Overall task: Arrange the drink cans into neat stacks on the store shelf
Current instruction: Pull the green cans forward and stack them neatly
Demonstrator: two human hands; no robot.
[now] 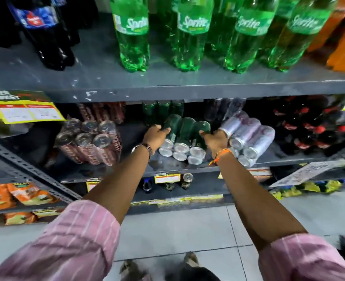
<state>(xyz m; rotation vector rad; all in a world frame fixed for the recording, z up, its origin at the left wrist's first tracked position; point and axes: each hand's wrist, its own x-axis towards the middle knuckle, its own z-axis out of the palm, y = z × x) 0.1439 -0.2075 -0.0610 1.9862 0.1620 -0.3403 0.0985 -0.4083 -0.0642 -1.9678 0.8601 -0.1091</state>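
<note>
A stack of dark green cans (184, 132) lies on its side on the middle shelf (167, 169), two layers high, silver ends facing me. My left hand (156, 135) grips the leftmost upper green can. My right hand (215, 138) grips the rightmost upper green can. More green cans (161, 109) stand upright behind the stack. To the right lies a stack of silver cans (246, 134) on its side. To the left stands a block of red cans (92, 142), upright with tops showing.
Green Sprite bottles (192, 31) and dark cola bottles (45, 33) fill the upper shelf. Small red-capped cola bottles (313, 128) stand at the right of the middle shelf. Yellow price tags (25, 113) hang from shelf edges. Snack bags (21, 196) lie lower left.
</note>
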